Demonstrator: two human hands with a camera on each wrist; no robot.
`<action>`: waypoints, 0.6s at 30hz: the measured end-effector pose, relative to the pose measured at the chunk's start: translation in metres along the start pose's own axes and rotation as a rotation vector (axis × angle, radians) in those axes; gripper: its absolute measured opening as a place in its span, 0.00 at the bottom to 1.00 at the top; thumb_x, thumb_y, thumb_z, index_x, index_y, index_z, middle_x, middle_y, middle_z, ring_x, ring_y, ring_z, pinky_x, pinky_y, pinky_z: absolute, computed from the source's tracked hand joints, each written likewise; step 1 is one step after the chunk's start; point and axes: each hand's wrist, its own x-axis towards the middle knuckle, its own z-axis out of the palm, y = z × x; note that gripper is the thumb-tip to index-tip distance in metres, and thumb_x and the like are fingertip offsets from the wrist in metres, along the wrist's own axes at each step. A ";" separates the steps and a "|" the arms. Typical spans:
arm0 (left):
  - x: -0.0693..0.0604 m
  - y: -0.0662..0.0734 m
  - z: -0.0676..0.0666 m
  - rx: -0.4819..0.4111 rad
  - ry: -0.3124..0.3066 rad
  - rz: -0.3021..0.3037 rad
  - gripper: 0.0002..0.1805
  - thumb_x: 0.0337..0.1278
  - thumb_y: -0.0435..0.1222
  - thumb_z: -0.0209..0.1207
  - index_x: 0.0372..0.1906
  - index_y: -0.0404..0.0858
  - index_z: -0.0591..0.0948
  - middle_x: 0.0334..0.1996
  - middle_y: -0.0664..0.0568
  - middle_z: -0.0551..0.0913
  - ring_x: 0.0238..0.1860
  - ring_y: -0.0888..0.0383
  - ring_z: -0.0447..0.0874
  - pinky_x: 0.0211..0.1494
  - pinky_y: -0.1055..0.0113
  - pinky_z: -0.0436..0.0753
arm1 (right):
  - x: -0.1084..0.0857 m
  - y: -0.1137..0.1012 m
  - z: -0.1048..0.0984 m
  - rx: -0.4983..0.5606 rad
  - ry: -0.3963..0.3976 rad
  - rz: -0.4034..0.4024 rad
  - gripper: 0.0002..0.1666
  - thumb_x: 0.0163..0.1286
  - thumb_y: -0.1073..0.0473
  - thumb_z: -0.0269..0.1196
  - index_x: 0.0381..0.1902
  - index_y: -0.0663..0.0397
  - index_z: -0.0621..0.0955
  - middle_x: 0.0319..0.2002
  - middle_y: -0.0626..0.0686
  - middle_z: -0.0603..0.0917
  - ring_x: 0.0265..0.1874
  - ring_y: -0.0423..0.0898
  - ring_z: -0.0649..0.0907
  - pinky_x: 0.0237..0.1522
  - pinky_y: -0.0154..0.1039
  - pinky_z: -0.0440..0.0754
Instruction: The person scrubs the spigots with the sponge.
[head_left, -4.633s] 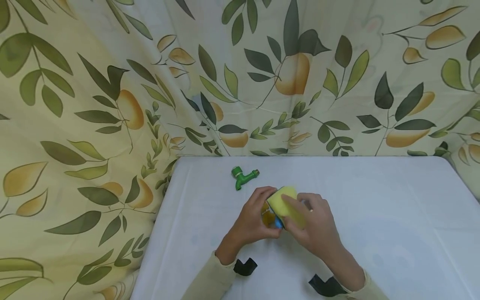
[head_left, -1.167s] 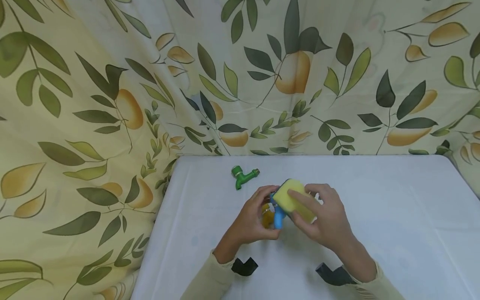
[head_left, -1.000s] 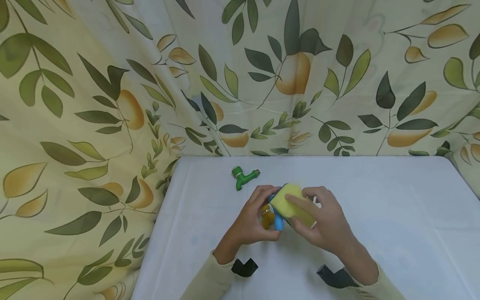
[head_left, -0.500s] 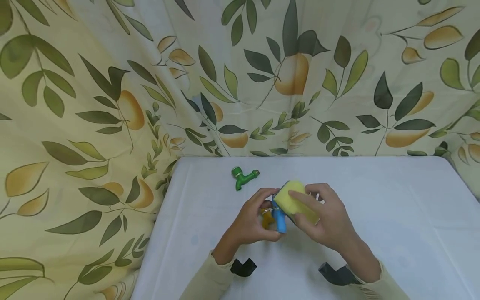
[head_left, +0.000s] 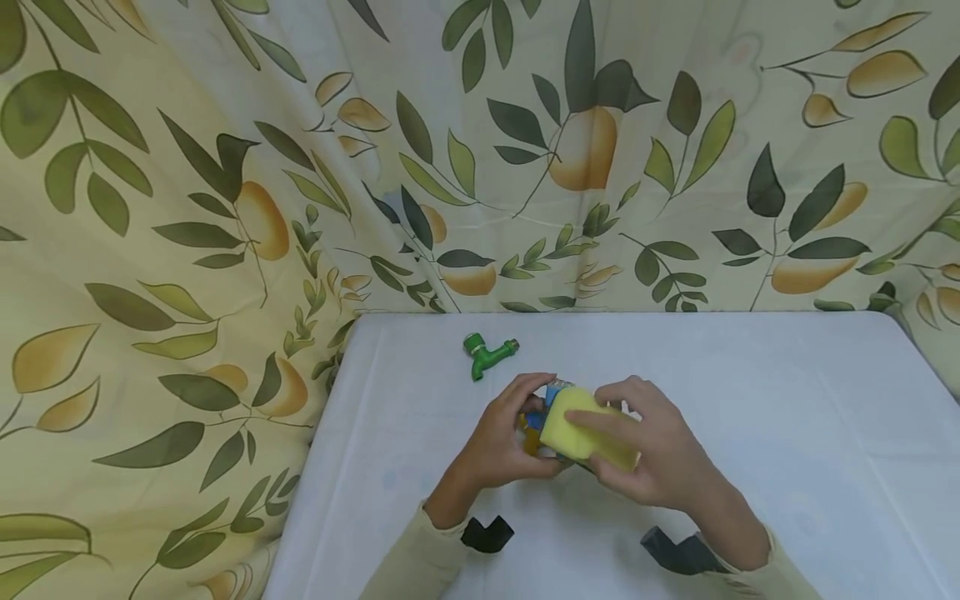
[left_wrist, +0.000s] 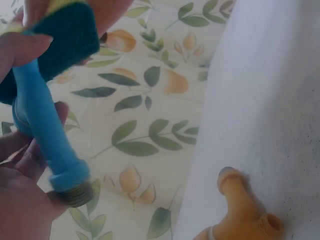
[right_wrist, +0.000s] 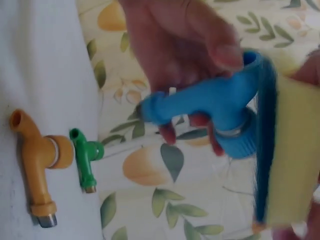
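Observation:
A blue plastic tap (right_wrist: pixel 195 102) is gripped by my left hand (head_left: pixel 491 442), thumb on its spout side and fingers behind it. My right hand (head_left: pixel 663 450) holds a yellow sponge (head_left: pixel 573 427) with a dark green scouring side. In the right wrist view that scouring side lies against the tap's handle and spout end. Most of the tap is hidden behind the sponge and fingers in the head view; its threaded end (left_wrist: pixel 77 194) shows in the left wrist view.
An orange tap (right_wrist: pixel 37 170) lies on the white table (head_left: pixel 787 417), below my left hand. Farther back is a green tap (head_left: pixel 489 357). A leaf-patterned curtain (head_left: pixel 480 167) hangs behind and to the left of the table.
The right hand has shifted the sponge back and forth over the blue tap, lately down and left, covering the spout. My left hand keeps its grip; the green tap stays put.

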 end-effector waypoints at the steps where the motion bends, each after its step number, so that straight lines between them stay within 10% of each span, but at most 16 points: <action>1: 0.000 0.000 0.000 0.010 0.006 -0.005 0.53 0.41 0.33 0.80 0.74 0.40 0.64 0.65 0.48 0.72 0.53 0.62 0.81 0.63 0.67 0.82 | 0.001 0.000 0.000 -0.015 0.006 0.016 0.26 0.72 0.36 0.55 0.51 0.43 0.88 0.43 0.50 0.80 0.41 0.43 0.74 0.41 0.31 0.70; 18: 0.003 -0.003 0.003 0.124 0.118 -0.108 0.49 0.38 0.42 0.83 0.70 0.47 0.70 0.58 0.52 0.81 0.36 0.63 0.81 0.44 0.73 0.85 | 0.001 -0.007 0.001 -0.122 -0.021 0.181 0.25 0.57 0.48 0.69 0.54 0.42 0.87 0.42 0.50 0.79 0.38 0.42 0.74 0.29 0.34 0.75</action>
